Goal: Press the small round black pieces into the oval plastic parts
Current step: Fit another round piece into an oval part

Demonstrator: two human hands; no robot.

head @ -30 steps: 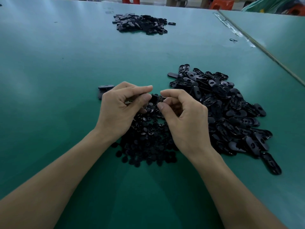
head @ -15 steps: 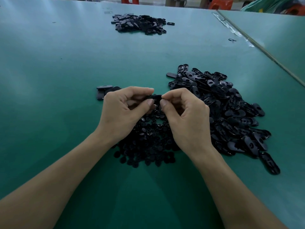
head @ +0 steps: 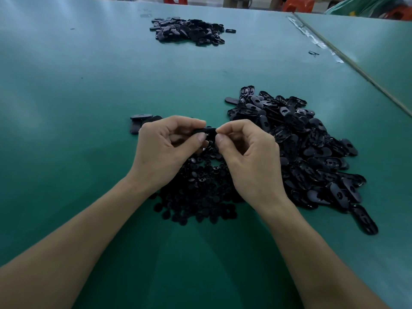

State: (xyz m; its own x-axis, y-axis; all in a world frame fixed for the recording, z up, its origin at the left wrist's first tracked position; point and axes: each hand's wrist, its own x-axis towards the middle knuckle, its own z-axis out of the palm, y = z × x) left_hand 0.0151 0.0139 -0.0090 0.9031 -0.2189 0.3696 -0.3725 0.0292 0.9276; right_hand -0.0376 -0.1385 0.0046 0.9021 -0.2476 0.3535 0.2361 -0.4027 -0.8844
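Both hands meet above the green table (head: pixel 89 90) and hold one black oval plastic part (head: pixel 206 131) between them. My left hand (head: pixel 165 150) pinches its left end between thumb and forefinger. My right hand (head: pixel 249 157) pinches its right end the same way. Whether a round piece sits in it is hidden by the fingers. Under the hands lies a heap of small round black pieces (head: pixel 200 192). A large heap of oval parts (head: pixel 307 152) spreads to the right of my right hand.
A few oval parts (head: pixel 140 121) lie just left of my left hand. Another pile of black parts (head: pixel 189 31) sits far back on the table. A seam with tape (head: pixel 312 39) and a second table surface run along the right.
The hands have closed together on the oval part and lifted it slightly; the thumbs now press nearer its middle. The piles have not moved.
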